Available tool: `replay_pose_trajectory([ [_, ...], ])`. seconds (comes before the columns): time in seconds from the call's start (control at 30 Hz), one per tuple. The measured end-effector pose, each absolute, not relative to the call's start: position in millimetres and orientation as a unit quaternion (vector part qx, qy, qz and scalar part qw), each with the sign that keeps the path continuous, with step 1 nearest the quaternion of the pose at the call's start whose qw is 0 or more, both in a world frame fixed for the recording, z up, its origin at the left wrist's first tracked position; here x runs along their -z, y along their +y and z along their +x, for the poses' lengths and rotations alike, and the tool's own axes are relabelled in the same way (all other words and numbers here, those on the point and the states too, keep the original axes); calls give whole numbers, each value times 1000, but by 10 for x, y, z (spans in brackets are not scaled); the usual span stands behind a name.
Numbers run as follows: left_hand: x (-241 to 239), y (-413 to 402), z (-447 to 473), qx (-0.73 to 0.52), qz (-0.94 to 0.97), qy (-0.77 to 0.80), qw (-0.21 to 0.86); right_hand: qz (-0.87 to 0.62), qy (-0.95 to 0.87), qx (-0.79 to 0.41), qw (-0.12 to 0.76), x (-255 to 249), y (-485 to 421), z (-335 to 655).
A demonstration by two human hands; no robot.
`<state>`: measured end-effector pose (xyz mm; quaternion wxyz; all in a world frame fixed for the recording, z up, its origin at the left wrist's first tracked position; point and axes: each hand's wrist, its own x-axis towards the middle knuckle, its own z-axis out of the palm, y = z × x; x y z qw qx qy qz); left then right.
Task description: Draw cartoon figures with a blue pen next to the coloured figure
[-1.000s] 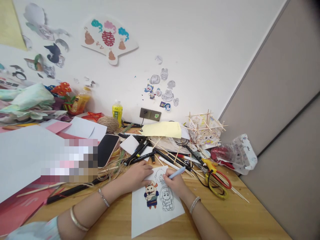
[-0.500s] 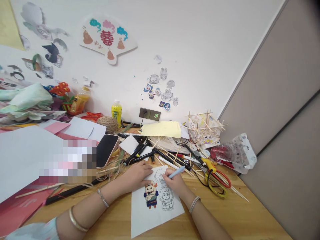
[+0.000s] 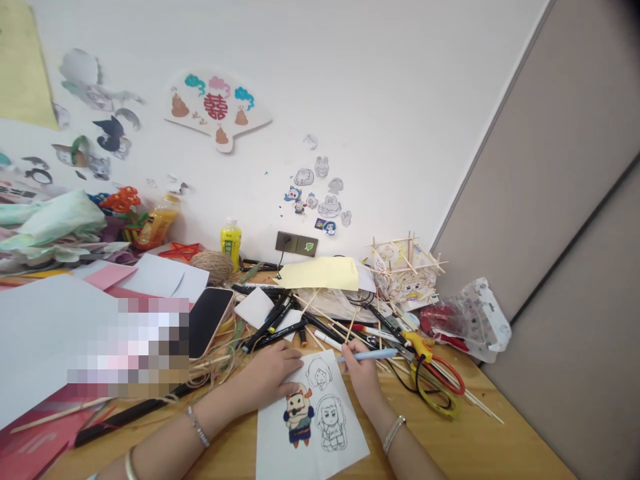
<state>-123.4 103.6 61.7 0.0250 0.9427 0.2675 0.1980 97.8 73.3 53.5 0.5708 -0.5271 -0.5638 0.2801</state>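
Note:
A white sheet of paper [image 3: 275,433] lies on the wooden table before me. It bears a coloured horned figure [image 3: 299,417], an outlined long-haired figure [image 3: 331,423] and an outlined head [image 3: 319,373] above them. My left hand [image 3: 274,373] lies flat on the sheet's upper left part, fingers stretched out. A light blue pen [image 3: 373,355] is pinched in my right hand [image 3: 359,377], at the sheet's upper right edge. The pen is tilted nearly level, its tip pointing left by the outlined head.
Black markers [image 3: 280,317] and thin wooden sticks lie heaped behind the sheet. Scissors [image 3: 417,350] with yellow and red-orange handles are to the right. A phone [image 3: 210,323], a twine ball [image 3: 214,267] and a yellow-green bottle [image 3: 231,243] stand or lie at the left and back.
My right hand has moved right, off the outlined head to the sheet's edge, and the pen has tipped nearly level. The left hand stays on the paper. The view has tilted up slightly.

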Motion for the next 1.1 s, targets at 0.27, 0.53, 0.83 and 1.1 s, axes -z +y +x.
replay_pose_trajectory([
  [0.27, -589, 1048, -1234, -192, 941, 278, 42, -527, -566, -274, 572, -494, 755, 971],
  [0.53, -604, 1033, -1228, -191, 938, 286, 34, -523, -615, -257, 531, -470, 770, 951],
  [0.83, -601, 1039, -1223, -190, 939, 284, 24, -499, -622, -297, 525, -492, 725, 922],
  [1.1, -623, 1031, -1224, -191, 940, 281, 25, -487, -619, -367, 495, -423, 716, 910],
])
